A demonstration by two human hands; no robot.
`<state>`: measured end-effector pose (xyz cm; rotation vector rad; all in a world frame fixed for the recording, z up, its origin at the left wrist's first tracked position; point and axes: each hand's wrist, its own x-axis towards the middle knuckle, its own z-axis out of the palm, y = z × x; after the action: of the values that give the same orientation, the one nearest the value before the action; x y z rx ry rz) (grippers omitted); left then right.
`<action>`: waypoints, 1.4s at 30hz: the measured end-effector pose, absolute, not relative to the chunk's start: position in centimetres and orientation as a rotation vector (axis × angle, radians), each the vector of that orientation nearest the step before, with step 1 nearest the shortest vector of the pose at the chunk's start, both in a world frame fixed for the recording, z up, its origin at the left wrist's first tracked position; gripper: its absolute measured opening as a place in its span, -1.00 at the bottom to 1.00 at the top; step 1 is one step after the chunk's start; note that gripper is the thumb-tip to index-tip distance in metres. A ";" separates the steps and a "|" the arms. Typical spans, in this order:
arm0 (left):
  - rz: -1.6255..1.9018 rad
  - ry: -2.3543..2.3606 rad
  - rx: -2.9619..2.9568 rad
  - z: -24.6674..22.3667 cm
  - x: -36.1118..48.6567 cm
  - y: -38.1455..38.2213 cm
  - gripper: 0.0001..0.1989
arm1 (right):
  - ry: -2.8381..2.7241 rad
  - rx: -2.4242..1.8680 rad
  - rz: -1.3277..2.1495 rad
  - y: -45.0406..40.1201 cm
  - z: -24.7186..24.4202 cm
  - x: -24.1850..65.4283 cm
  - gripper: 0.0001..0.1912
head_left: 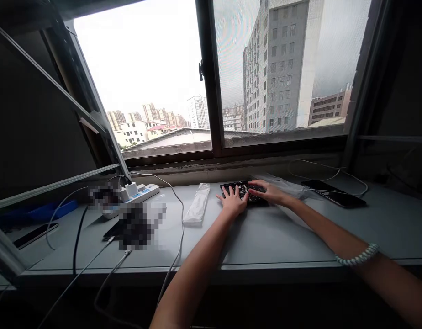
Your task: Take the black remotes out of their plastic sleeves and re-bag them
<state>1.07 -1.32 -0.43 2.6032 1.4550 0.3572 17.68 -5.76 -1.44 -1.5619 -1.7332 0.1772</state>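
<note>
A flat, dark rectangular thing with rows of small light spots [245,187] lies on the grey-white desk near the window wall; its exact kind is too small to tell. On its left part rests my left hand [233,202], fingers spread. My right hand [270,192] reaches over its right part with the fingers stretched out and the thumb apart. Both hands touch or hover just above the surface, and neither wraps round anything. Crumpled clear plastic [286,186] lies just behind my right hand. A white plastic-wrapped packet [197,204] sits left of my left hand.
A phone [334,193] with a white cable lies at the right. To the left are a white power strip [142,194] with chargers, a blurred dark patch [137,228], another phone [34,235] and a blue tray [53,210]. Cables hang over the desk's front edge [266,266].
</note>
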 end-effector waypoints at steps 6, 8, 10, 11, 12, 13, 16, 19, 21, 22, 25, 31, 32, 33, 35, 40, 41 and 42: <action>0.624 1.390 2.643 0.0 1.3 -1.0 -0.46 | -1.277 -1.773 -0.261 -6.2 -1.2 20.8 -0.52; 0.619 1.401 2.658 -0.1 1.2 -0.7 -0.45 | -1.197 -1.902 -0.335 -6.5 -1.3 21.7 -0.57; 0.515 1.417 2.657 -0.2 0.9 -0.4 -0.40 | -1.174 -2.047 -0.334 -6.8 -1.4 22.1 -0.63; 0.458 1.418 2.656 -0.3 0.7 -0.3 -0.38 | -1.189 -2.103 -0.313 -6.9 -1.5 22.1 -0.65; 0.411 1.414 2.657 -0.4 0.6 -0.2 -0.37 | -1.220 -2.141 -0.287 -7.0 -1.6 22.0 -0.67; 0.388 1.406 2.667 -0.5 0.5 -0.1 -0.37 | -1.258 -2.163 -0.255 -7.0 -1.7 21.8 -0.69; 0.417 1.407 2.721 -0.4 0.5 -0.1 -0.43 | -1.349 -2.149 -0.211 -6.9 -1.9 20.9 -0.72; 0.536 1.430 2.719 -0.1 0.7 0.1 -0.52 | -1.385 -1.970 -0.266 -6.7 -1.5 19.8 -0.67; 0.653 1.456 2.656 0.1 0.7 0.5 -0.55 | -1.431 -1.773 -0.260 -6.6 -1.1 19.2 -0.61; 0.706 1.470 2.619 0.1 0.6 0.9 -0.55 | -1.466 -1.694 -0.227 -6.5 -0.9 18.9 -0.59; 0.734 1.489 2.540 -0.1 0.0 2.5 -0.51 | -1.616 -1.623 -0.083 -6.0 -1.2 18.2 -0.53; 0.397 1.329 2.531 -1.1 -1.2 4.4 -0.40 | -1.733 -1.813 0.112 -4.7 -3.9 18.5 -0.36; 0.366 1.305 2.535 -1.1 -1.3 4.5 -0.38 | -1.712 -1.833 0.125 -4.5 -4.1 18.6 -0.33; 0.346 1.281 2.542 -1.1 -1.3 4.5 -0.36 | -1.697 -1.844 0.134 -4.4 -4.3 18.8 -0.30; 0.322 1.260 2.551 -1.1 -1.2 4.4 -0.32 | -1.694 -1.849 0.138 -4.2 -4.5 19.0 -0.27; 0.315 1.282 2.598 -0.8 -1.1 3.8 -0.29 | -1.715 -1.882 0.097 -4.2 -4.4 19.0 -0.28; 0.319 1.293 2.608 -0.6 -1.0 3.5 -0.29 | -1.723 -1.898 0.070 -4.2 -4.3 18.9 -0.30; 0.325 1.312 2.618 -0.5 -0.9 3.2 -0.30 | -1.733 -1.917 0.037 -4.2 -4.3 18.8 -0.32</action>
<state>-0.93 3.24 -0.54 2.6184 1.3116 0.3247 18.85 -4.25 -4.34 -1.9166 -1.7334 0.0373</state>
